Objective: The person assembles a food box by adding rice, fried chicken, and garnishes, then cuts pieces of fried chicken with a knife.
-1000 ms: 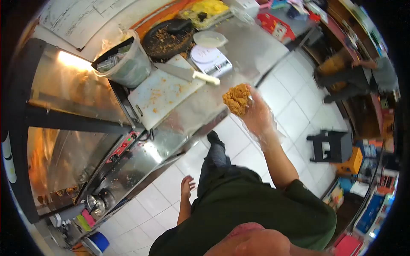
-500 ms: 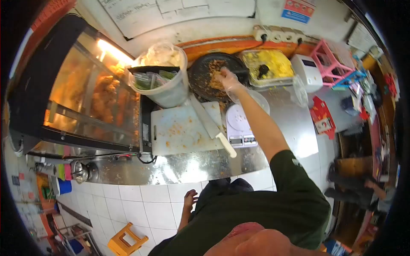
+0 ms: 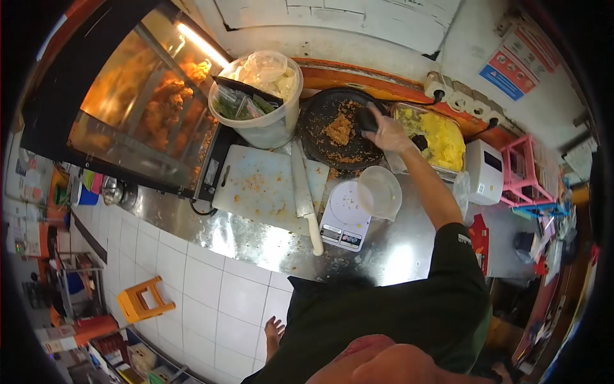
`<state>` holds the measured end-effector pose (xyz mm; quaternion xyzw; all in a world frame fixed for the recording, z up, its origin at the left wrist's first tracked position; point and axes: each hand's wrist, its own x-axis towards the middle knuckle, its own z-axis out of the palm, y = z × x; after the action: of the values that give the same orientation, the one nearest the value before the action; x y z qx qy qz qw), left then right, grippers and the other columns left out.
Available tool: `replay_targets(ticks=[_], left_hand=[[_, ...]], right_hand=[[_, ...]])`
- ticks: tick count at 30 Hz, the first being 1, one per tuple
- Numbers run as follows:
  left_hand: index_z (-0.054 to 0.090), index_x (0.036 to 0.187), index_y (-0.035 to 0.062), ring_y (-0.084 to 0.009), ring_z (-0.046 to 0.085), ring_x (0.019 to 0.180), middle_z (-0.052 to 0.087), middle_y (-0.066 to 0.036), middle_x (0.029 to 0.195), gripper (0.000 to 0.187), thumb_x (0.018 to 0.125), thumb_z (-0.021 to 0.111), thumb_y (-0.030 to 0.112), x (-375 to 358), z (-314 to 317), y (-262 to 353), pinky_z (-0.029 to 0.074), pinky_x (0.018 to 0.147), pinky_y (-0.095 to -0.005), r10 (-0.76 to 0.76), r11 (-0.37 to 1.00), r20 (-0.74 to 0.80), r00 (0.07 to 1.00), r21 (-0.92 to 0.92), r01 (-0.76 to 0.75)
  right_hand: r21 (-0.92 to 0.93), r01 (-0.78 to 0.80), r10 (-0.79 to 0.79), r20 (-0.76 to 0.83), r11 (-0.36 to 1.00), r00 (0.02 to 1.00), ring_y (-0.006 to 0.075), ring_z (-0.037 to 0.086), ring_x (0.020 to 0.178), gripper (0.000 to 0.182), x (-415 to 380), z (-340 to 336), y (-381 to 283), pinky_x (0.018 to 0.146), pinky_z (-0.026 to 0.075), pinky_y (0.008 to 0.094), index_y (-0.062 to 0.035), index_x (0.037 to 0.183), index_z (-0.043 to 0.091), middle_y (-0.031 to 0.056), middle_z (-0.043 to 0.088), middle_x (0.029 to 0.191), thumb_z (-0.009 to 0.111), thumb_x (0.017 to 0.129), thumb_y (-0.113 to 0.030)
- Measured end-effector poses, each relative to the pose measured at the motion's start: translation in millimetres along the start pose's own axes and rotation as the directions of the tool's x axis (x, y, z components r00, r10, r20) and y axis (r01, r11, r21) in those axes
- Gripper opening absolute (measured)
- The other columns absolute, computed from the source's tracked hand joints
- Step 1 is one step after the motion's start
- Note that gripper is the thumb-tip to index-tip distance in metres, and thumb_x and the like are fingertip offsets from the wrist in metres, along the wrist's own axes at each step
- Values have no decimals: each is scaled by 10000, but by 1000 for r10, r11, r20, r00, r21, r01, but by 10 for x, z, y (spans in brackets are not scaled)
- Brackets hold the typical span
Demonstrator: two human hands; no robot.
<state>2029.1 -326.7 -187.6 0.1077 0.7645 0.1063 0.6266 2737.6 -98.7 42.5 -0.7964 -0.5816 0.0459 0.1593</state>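
Observation:
My right hand [image 3: 390, 134], in a clear plastic glove, is at the right rim of a round black stone mortar [image 3: 313, 144]. Its thumb and fingers lie around a short, thick black pestle [image 3: 366, 118]. Crumbled brown fried food [image 3: 339, 130] is heaped in the mortar's middle, with crumbs scattered about it. Low beside my body hangs my left hand [image 3: 274, 329], bare, holding nothing, fingers apart. Below the mortar, a clear plastic bowl [image 3: 385, 201] overlaps a white kitchen scale [image 3: 344, 224]. A large white-handled knife [image 3: 302, 185] lies across the crumb-strewn cutting board [image 3: 256, 173].
At the left stands a lit glass cabinet [image 3: 147, 109] of fried food. A white bucket [image 3: 272, 131] holds bags and green vegetables. Right of the mortar sit a tray of yellow food [image 3: 441, 137] and a white appliance [image 3: 484, 173]. An orange stool [image 3: 146, 299] stands on the floor.
My right hand has left the crumbled food and moved right to the pestle. The food now sits in a tighter heap. The whole view has turned and shifted.

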Motion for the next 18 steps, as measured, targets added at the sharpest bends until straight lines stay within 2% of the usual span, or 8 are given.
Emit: replay_targets(ticks=[1, 4, 6, 8, 10, 12, 14, 18], left_hand=[[421, 1323, 116, -321, 560, 1035, 517, -135, 1259, 475, 872, 465, 259, 116, -58, -280, 472, 800, -482, 166, 951, 112, 980, 244, -189], [461, 1256, -34, -314, 552, 1079, 482, -155, 1296, 425, 883, 447, 170, -100, 78, -555, 495, 847, -405, 251, 870, 135, 959, 402, -285], [466, 1253, -35, -327, 555, 1076, 513, -152, 1257, 428, 879, 462, 173, -115, 132, -555, 488, 871, -365, 304, 358, 315, 899, 837, -414], [469, 1253, 14, -309, 571, 1016, 539, -139, 1217, 428, 879, 470, 222, -47, 191, -494, 487, 828, -381, 258, 688, 204, 944, 647, -328], [477, 1252, 113, -273, 602, 895, 591, -113, 1136, 427, 879, 487, 321, -75, 325, -278, 484, 743, -413, 62, 998, 64, 996, 15, -63], [471, 1238, 132, -244, 592, 839, 591, -108, 1130, 435, 877, 492, 373, -242, 465, 122, 468, 691, -365, 153, 988, 14, 988, 10, -153], [483, 1220, 125, -241, 592, 843, 595, -104, 1117, 431, 870, 517, 373, -178, 480, 290, 470, 700, -358, 246, 961, 5, 969, -129, -243], [487, 1224, 122, -221, 590, 840, 599, -99, 1099, 462, 855, 565, 388, -233, 497, 471, 466, 697, -361, 311, 945, 40, 950, -119, -305]], right_hand=[[205, 139, -83, -259, 969, 962, 264, 607, 866, 757, 23, 77, 94, 762, 490, 375, -131, 1408, 277, 132, 604, 1088, 682, 778, -242], [901, -64, 144, 2, 429, 990, 116, 557, 659, 596, -155, -760, -531, 573, 469, 247, -94, 1375, 332, 102, 616, 1028, 597, 859, -231], [970, -22, 158, -18, 244, 987, 84, 530, 617, 541, -188, -1118, -788, 529, 445, 211, -85, 1363, 350, 99, 613, 1014, 560, 886, -229], [954, 224, 202, -264, 200, 943, 97, 491, 606, 508, -192, -1343, -990, 485, 399, 224, -88, 1354, 367, 58, 573, 975, 550, 896, -212], [944, 212, 216, -268, 252, 939, 181, 590, 770, 487, -138, -1221, -1046, 629, 476, 266, -67, 1343, 380, 112, 589, 1063, 528, 904, -215], [431, 228, 56, -553, 873, 831, 271, 565, 1064, 488, -16, -684, -987, 850, 463, 324, -59, 1334, 389, 196, 551, 1193, 521, 902, -242], [109, 8, -20, 104, 994, 994, 280, 435, 1243, 502, 53, 57, -793, 973, 386, 343, -57, 1323, 400, 251, 496, 1253, 538, 893, -276], [296, -91, -16, 339, 951, 941, 295, 487, 1191, 529, 423, -197, -811, 962, 397, 351, -74, 1334, 393, 261, 505, 1234, 548, 883, -301]])
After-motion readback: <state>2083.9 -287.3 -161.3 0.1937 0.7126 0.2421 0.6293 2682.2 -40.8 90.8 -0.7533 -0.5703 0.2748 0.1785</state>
